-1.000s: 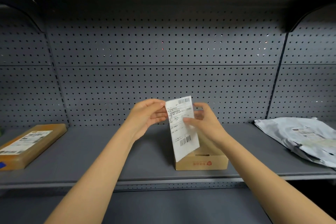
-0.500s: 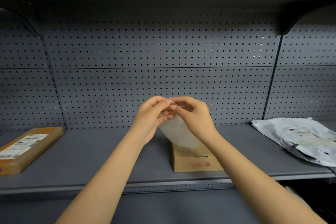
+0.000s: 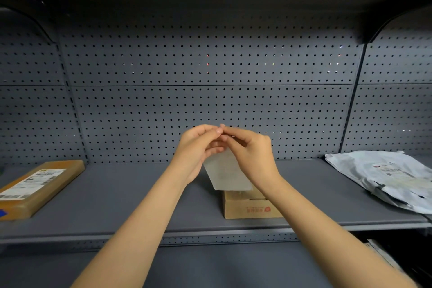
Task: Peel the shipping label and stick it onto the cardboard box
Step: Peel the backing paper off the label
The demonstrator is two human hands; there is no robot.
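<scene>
Fingers [image 3: 218,130] pinched on label [image 3: 228,174] top

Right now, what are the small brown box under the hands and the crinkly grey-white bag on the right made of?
The small brown box looks like matte cardboard: dull tan sides, a folded flap and a red printed mark. The crinkly grey-white bag seems to be thin plastic film, likely a mailer: it lies creased and rumpled with a slight sheen.
</scene>
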